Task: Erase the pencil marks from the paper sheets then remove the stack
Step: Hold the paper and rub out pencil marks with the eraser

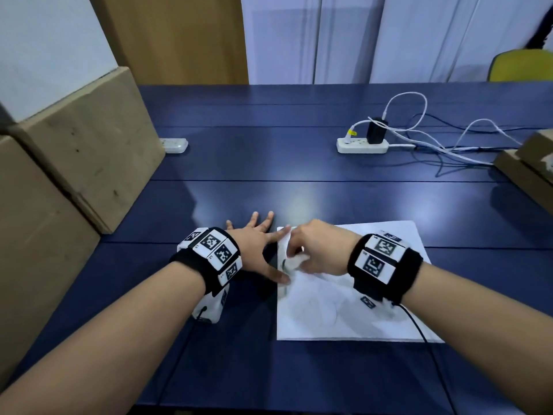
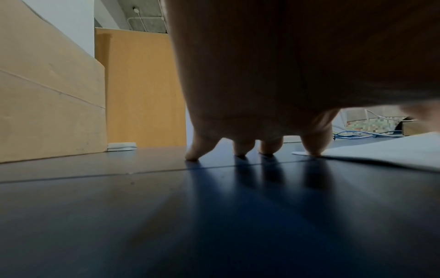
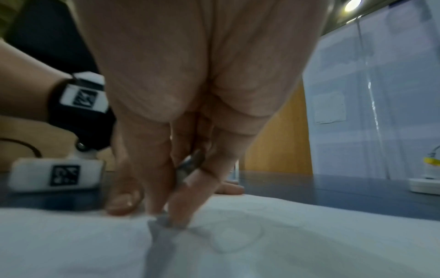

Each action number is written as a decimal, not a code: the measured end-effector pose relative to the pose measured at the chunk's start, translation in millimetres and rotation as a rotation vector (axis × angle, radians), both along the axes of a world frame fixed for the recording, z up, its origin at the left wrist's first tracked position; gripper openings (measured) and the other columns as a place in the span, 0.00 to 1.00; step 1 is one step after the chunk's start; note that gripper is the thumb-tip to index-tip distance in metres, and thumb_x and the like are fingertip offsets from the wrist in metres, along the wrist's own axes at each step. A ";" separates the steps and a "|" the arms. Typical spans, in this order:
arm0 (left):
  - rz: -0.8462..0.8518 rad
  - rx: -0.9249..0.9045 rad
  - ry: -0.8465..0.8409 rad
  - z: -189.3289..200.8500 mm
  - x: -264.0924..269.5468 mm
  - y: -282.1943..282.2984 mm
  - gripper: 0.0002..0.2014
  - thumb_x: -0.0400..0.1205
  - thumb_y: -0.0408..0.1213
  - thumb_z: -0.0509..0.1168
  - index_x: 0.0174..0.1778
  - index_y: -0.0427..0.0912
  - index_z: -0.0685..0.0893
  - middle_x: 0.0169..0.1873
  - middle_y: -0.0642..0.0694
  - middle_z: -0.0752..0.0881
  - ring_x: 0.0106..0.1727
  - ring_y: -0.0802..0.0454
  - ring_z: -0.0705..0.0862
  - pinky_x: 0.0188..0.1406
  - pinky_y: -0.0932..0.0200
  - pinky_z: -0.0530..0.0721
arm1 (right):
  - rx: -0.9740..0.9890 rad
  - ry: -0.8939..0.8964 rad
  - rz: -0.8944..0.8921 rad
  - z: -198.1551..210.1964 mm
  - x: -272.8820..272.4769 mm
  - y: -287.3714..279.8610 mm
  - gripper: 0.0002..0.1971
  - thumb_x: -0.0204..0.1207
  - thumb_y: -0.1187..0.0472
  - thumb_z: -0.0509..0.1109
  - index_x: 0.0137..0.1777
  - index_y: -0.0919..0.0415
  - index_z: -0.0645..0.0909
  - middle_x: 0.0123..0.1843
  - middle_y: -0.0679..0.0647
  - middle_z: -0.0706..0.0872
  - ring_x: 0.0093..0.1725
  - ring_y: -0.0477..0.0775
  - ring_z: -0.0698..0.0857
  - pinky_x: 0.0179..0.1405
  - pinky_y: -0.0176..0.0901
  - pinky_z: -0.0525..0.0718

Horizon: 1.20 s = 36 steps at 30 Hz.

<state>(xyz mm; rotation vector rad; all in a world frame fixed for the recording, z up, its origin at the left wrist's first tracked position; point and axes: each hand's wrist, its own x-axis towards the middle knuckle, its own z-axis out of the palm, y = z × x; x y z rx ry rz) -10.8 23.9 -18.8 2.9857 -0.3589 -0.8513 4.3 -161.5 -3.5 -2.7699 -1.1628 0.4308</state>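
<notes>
A white paper stack [image 1: 353, 310] lies on the blue table [image 1: 269, 163] at the near right, with faint pencil outlines [image 1: 320, 310] on the top sheet. My left hand [image 1: 257, 238] is spread flat on the table. Its forefinger and thumb press the stack's left edge, and the other fingertips [image 2: 240, 150] touch bare table beside the paper [image 2: 393, 150]. My right hand [image 1: 317, 247] pinches a small eraser [image 1: 294, 261] near the sheet's left edge. In the right wrist view the eraser [image 3: 164, 222] is blurred, its tip down on the paper [image 3: 309, 244].
Large cardboard boxes [image 1: 74, 151] line the table's left side. A white power strip [image 1: 362, 145] with a black charger and loose cables [image 1: 449, 145] lies at the back right, next to another box [image 1: 526, 163]. A small white object [image 1: 173, 145] sits by the left boxes.
</notes>
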 end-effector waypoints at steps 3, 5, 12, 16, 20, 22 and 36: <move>0.001 -0.002 -0.006 0.8 -1.0 -0.1 0.59 0.65 0.77 0.68 0.84 0.69 0.37 0.85 0.50 0.29 0.85 0.42 0.30 0.73 0.15 0.44 | -0.015 0.012 0.022 4.7 1.3 4.9 0.15 0.71 0.61 0.74 0.58 0.54 0.88 0.54 0.53 0.89 0.53 0.56 0.86 0.46 0.40 0.78; 0.001 0.007 -0.004 1.8 -1.8 -1.1 0.58 0.66 0.77 0.68 0.84 0.67 0.39 0.85 0.50 0.29 0.85 0.43 0.31 0.74 0.15 0.45 | 0.015 -0.001 -0.063 9.5 13.4 9.7 0.16 0.72 0.60 0.75 0.60 0.56 0.86 0.55 0.55 0.89 0.55 0.58 0.86 0.52 0.45 0.84; 0.009 -0.015 -0.010 0.5 -1.6 -0.1 0.59 0.65 0.77 0.68 0.84 0.69 0.38 0.85 0.50 0.30 0.85 0.43 0.31 0.74 0.15 0.45 | 0.030 0.070 -0.041 10.8 2.5 5.2 0.17 0.72 0.60 0.76 0.62 0.55 0.86 0.35 0.45 0.78 0.44 0.56 0.90 0.50 0.44 0.86; 0.009 -0.018 -0.012 0.2 -1.7 0.2 0.58 0.65 0.77 0.68 0.84 0.70 0.39 0.85 0.50 0.30 0.85 0.42 0.31 0.74 0.15 0.45 | -0.001 0.093 0.007 12.6 5.6 7.3 0.16 0.71 0.61 0.76 0.60 0.53 0.88 0.37 0.47 0.85 0.38 0.51 0.84 0.49 0.41 0.85; 0.016 -0.010 -0.005 3.1 -3.4 -1.7 0.58 0.66 0.75 0.69 0.84 0.68 0.40 0.85 0.50 0.30 0.85 0.43 0.31 0.74 0.15 0.44 | 0.087 0.049 -0.164 12.5 27.2 11.1 0.16 0.72 0.60 0.77 0.60 0.54 0.86 0.49 0.54 0.89 0.38 0.56 0.87 0.50 0.48 0.89; 0.020 -0.013 -0.006 2.9 -2.8 -1.1 0.58 0.66 0.75 0.69 0.85 0.67 0.40 0.85 0.50 0.30 0.85 0.43 0.31 0.74 0.15 0.44 | 0.089 0.052 -0.157 11.9 25.1 9.6 0.17 0.72 0.60 0.77 0.61 0.55 0.86 0.46 0.53 0.88 0.39 0.55 0.87 0.52 0.48 0.88; 0.011 -0.002 -0.005 -2.5 0.4 2.1 0.59 0.63 0.78 0.68 0.83 0.71 0.37 0.85 0.51 0.30 0.85 0.43 0.31 0.75 0.17 0.46 | 0.077 0.049 -0.145 12.5 16.9 1.8 0.18 0.70 0.62 0.77 0.61 0.54 0.88 0.51 0.52 0.90 0.51 0.56 0.88 0.52 0.45 0.86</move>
